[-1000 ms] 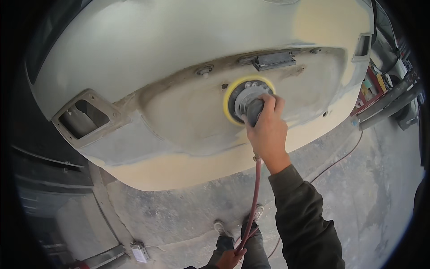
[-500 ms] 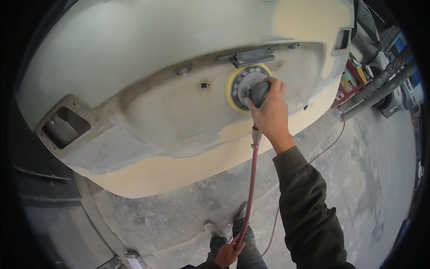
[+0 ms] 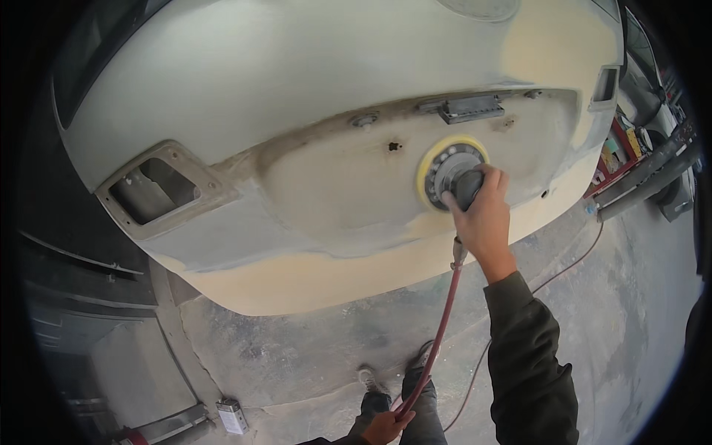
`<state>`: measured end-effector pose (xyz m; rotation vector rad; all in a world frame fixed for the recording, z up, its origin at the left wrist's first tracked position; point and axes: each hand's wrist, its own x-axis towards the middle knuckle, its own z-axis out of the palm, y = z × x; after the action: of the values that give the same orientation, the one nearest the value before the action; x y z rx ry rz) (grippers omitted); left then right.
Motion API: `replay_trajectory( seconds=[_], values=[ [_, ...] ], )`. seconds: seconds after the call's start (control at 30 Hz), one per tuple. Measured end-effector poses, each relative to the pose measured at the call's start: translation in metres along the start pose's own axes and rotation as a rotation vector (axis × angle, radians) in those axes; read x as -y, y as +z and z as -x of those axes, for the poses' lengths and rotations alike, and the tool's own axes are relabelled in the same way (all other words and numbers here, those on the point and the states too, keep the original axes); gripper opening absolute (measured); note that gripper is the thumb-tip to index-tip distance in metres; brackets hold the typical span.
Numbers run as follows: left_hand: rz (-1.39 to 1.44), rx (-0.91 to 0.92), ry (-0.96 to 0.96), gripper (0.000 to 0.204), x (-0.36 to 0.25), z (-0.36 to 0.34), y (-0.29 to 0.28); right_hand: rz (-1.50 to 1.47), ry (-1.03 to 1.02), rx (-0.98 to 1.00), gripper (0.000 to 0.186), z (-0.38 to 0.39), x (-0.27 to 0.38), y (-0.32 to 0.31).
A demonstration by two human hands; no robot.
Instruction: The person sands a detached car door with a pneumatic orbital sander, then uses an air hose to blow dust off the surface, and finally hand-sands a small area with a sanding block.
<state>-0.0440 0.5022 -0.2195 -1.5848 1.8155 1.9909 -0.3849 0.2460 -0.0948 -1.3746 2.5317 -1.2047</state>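
My right hand [image 3: 486, 219] grips the dark rounded top of an air sander [image 3: 456, 167] with a yellow-rimmed round pad, which rests on the recessed middle of a car's rear panel [image 3: 326, 196]. A reddish air hose [image 3: 445, 319] hangs from the sander. At the bottom, my left hand [image 3: 388, 425] is closed round that hose. The panel has pale cream and grey patches, a small ragged hole [image 3: 394, 146] left of the sander, a black rectangular fitting [image 3: 471, 111] above it and a large square opening [image 3: 152, 191] at the left.
A silver rectangular can [image 3: 231, 416] stands on the concrete floor [image 3: 274, 356] at lower left. At right are a red tray of items [image 3: 615, 159], grey tubes [image 3: 649, 178], another car [image 3: 667, 111] and a trailing hose [image 3: 575, 263].
The view has shifted. On the panel, the sander moved right and upward, away from the ragged hole, then back downward, now sitting somewhat further right than a second ago. Both hands keep their holds.
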Motion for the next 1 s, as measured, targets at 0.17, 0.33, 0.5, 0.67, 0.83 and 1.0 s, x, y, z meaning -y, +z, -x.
replay_trajectory(
  seconds=[0.17, 0.33, 0.5, 0.67, 0.83, 1.0],
  values=[
    [-0.122, 0.185, -0.106, 0.060, 0.094, -0.001, 0.028, 0.127, -0.361, 0.168, 0.064, 0.056, 0.035, 0.036],
    [-0.048, 0.066, -0.007, 0.056, 0.098, 0.003, 0.028, 0.127, -0.494, 0.080, 0.071, 0.045, 0.092, 0.060],
    [0.182, 0.103, 0.162, 0.051, 0.054, -0.002, 0.005, 0.195, -0.533, 0.144, 0.048, 0.038, 0.098, 0.047],
    [0.112, 0.182, 0.051, 0.051, 0.062, 0.009, 0.006, 0.312, -0.556, 0.241, 0.049, 0.061, 0.077, 0.048],
    [0.019, 0.214, 0.002, 0.057, 0.021, 0.004, -0.016, 0.236, -0.566, 0.129, 0.051, 0.028, 0.113, 0.045],
    [-0.029, 0.172, 0.061, 0.059, 0.049, 0.003, -0.014, 0.191, -0.504, 0.126, 0.056, 0.039, 0.089, 0.042]
  ],
)
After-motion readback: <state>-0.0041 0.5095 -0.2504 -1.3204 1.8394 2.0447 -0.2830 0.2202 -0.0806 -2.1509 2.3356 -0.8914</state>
